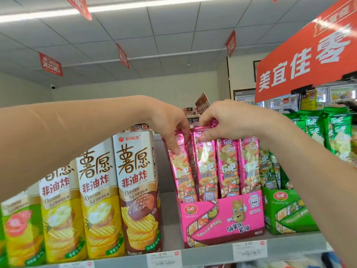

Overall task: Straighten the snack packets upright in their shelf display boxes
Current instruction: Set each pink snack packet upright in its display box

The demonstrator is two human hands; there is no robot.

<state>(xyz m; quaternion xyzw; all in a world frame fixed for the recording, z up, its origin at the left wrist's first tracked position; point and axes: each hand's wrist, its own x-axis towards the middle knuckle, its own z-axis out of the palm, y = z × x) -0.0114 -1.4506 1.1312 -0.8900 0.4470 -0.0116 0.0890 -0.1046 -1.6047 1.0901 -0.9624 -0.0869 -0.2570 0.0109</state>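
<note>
A pink display box [222, 219] sits on the top shelf with several tall pink snack packets [228, 167] standing in it. My left hand [170, 122] pinches the top of the leftmost pink packet [181, 171], which leans to the left. My right hand [220, 120] grips the top edge of the second pink packet [204, 167]. To the right, a green display box [286, 213] holds green packets [270, 171] of the same kind.
Tall chip cartons [135, 190] stand close on the left of the pink box, with a gap of bare shelf between. More green bags [336, 132] stand at the far right. A red store sign [309, 55] hangs above. Price tags [249, 248] line the shelf edge.
</note>
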